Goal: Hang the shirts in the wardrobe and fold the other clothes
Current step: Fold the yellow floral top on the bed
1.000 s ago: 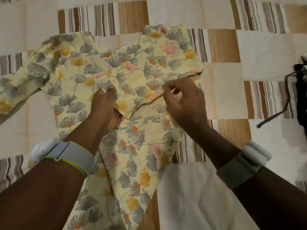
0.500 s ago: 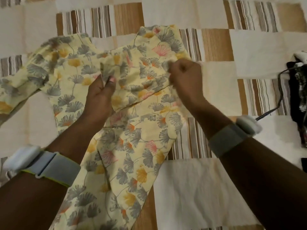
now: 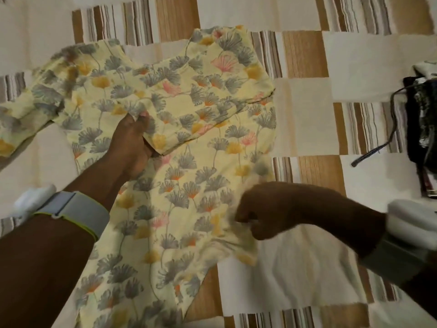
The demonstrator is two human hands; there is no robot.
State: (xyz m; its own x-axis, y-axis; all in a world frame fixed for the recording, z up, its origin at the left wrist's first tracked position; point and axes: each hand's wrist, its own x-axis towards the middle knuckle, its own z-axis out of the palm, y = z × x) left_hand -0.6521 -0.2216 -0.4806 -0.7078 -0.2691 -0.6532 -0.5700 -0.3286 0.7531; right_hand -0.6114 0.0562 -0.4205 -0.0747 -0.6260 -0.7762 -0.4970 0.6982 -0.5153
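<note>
A pale yellow garment point(image 3: 189, 176) printed with grey, orange and pink fan-shaped leaves lies spread on a patchwork bedspread point(image 3: 354, 58). Its right sleeve is folded in across the chest; the left sleeve trails off to the left edge. My left hand point(image 3: 132, 145) pinches the edge of the folded sleeve near the garment's middle. My right hand point(image 3: 267, 214) is closed on the garment's right side seam, lower down, and looks blurred by motion. Both wrists wear grey bands.
At the right edge lies a dark pile of clothes point(image 3: 423, 124) with a dark cord point(image 3: 378, 147) trailing onto the bedspread. The striped and cream patches of the bedspread stretch behind and to the right of the garment.
My right hand has let go of the folded sleeve near the shoulder and dropped down to the garment's right side, gripping it there. The sleeve now lies flatter. My left hand stays put.
</note>
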